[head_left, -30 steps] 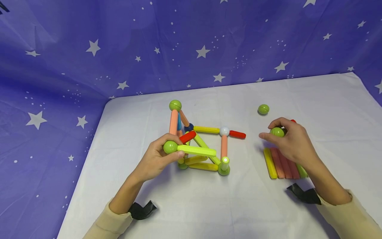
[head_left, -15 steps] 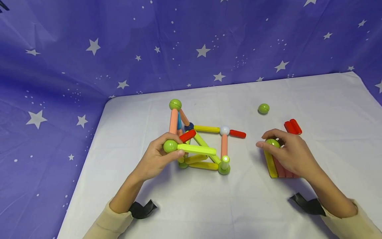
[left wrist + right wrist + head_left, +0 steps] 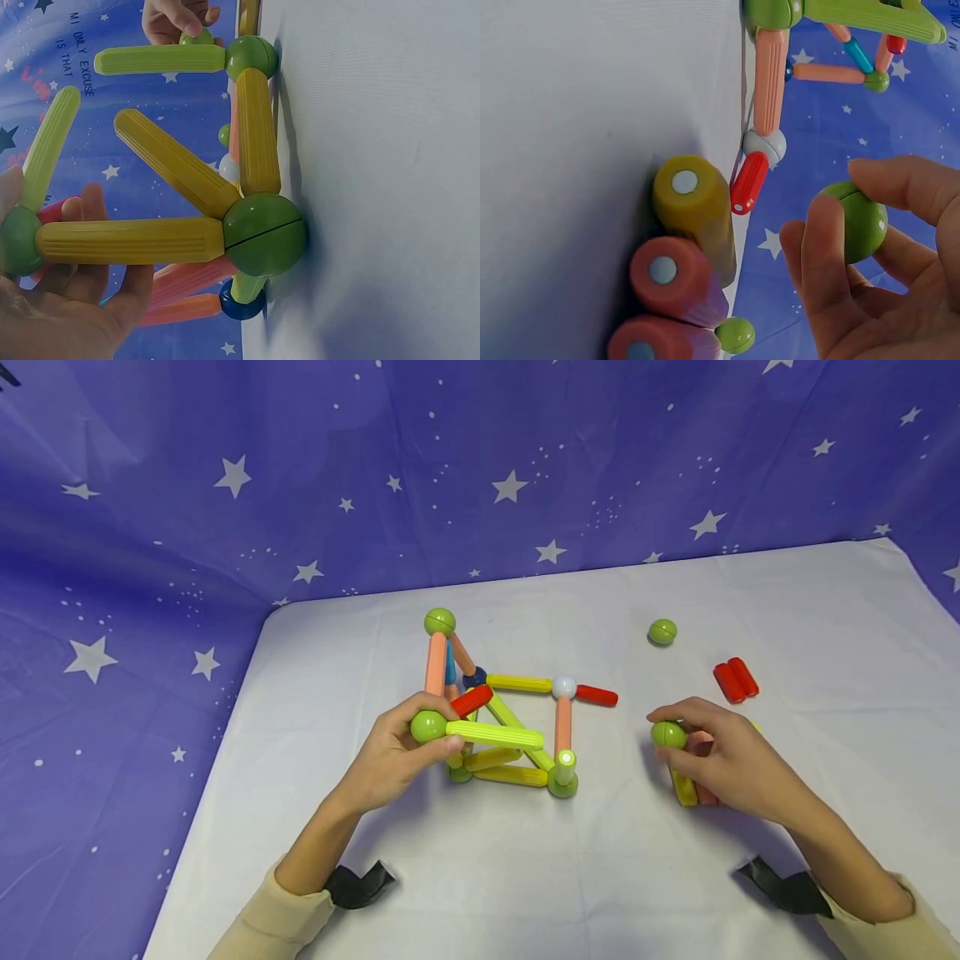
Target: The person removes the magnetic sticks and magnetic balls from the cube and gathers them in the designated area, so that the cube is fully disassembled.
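My left hand [image 3: 393,758] grips a green ball [image 3: 427,727] at a raised corner of a frame of magnetic rods and balls. From that ball a lime rod [image 3: 497,737] points right and a yellow rod [image 3: 131,241] runs down to a lower green ball [image 3: 265,234]. A red rod [image 3: 472,702] also sticks out beside my fingers. My right hand [image 3: 738,764] pinches a loose green ball [image 3: 865,223] between thumb and fingers. It hovers over a row of loose rods, a yellow rod [image 3: 682,787] and salmon ones, partly hiding them.
Behind the row lie two short red rods [image 3: 736,680] and a spare green ball [image 3: 663,632]. The frame's far right corner has a white ball [image 3: 565,687] with a red rod [image 3: 597,696] sticking out. A starry purple cloth [image 3: 510,452] rises behind the white table [image 3: 480,893].
My right hand has moved toward me and slightly left with the green ball, uncovering the two red rods and covering more of the row. My left hand stays still on the frame.
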`<state>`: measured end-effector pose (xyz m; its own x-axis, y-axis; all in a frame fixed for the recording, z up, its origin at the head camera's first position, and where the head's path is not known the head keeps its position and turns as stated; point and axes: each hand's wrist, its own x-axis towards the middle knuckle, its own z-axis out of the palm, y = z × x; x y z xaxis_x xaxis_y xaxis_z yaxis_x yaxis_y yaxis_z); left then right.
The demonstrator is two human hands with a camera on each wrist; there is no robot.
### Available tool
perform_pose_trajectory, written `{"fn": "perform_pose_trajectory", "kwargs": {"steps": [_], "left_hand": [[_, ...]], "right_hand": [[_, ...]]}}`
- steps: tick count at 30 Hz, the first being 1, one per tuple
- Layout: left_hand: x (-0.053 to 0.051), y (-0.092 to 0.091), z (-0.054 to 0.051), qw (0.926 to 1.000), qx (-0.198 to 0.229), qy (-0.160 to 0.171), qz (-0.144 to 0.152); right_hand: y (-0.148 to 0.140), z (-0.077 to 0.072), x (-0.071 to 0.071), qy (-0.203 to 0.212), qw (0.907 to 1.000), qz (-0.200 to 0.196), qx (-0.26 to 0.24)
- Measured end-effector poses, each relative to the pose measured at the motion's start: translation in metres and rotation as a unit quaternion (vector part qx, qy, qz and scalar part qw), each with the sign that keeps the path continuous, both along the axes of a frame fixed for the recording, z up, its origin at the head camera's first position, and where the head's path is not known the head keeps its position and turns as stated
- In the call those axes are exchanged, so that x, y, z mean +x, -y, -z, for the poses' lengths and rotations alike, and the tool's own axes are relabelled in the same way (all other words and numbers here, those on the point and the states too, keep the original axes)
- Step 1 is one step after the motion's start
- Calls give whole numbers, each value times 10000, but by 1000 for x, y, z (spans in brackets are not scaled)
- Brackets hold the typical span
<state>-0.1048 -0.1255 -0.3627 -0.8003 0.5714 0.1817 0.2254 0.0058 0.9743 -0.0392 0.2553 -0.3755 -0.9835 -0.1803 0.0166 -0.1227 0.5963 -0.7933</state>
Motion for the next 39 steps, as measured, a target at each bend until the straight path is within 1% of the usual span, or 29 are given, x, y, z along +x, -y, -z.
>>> {"fn": "perform_pose_trajectory", "kwargs": {"steps": [4, 7, 9, 12, 14, 16, 18, 20, 22, 24, 27, 31, 35, 39], "left_hand": [[0, 0, -1, 10000, -5, 2, 1], [0, 0, -2, 10000, -19, -7, 13], [0, 0, -2, 10000, -34, -19, 10], [0, 0, -2, 10000, -19, -35, 30], [-1, 0, -2, 10000, -27, -32, 21], [-1, 0, -2, 10000, -37, -30, 8], [-1, 0, -1, 10000, -61, -24, -16], [0, 0, -1, 10000, -86, -15, -37], [0, 0, 0, 9999, -92, -25, -30], [0, 0, 0, 10000, -73, -42, -22], [0, 0, 1, 10000, -43, -69, -14], [0, 1, 0, 9999, -87, -63, -28], [1, 1, 0, 9999, -158, -60, -36], [1, 0, 0, 9997, -187, -103, -72]], "right_hand": [[-3, -2, -4, -380, 9985, 178, 340], [-10, -6, -12, -588, 9963, 358, 524], [-17, -11, -22, -680, 9941, 529, 655], [-32, -20, -43, -699, 9899, 834, 911], [-44, -26, -61, -577, 9882, 952, 1056], [-55, -28, -81, -361, 9880, 926, 1186], [-65, -28, -100, -189, 9875, 775, 1359], [-72, -25, -116, 53, 9867, 605, 1508], [-79, -21, -128, 286, 9856, 402, 1619], [-84, -16, -137, 448, 9836, 247, 1729], [-88, -10, -147, 577, 9806, 123, 1870], [-89, -3, -155, 695, 9778, 151, 1970], [-91, 1, -158, 881, 9772, 164, 1926], [-93, 2, -159, 870, 9780, 117, 1893]]}}
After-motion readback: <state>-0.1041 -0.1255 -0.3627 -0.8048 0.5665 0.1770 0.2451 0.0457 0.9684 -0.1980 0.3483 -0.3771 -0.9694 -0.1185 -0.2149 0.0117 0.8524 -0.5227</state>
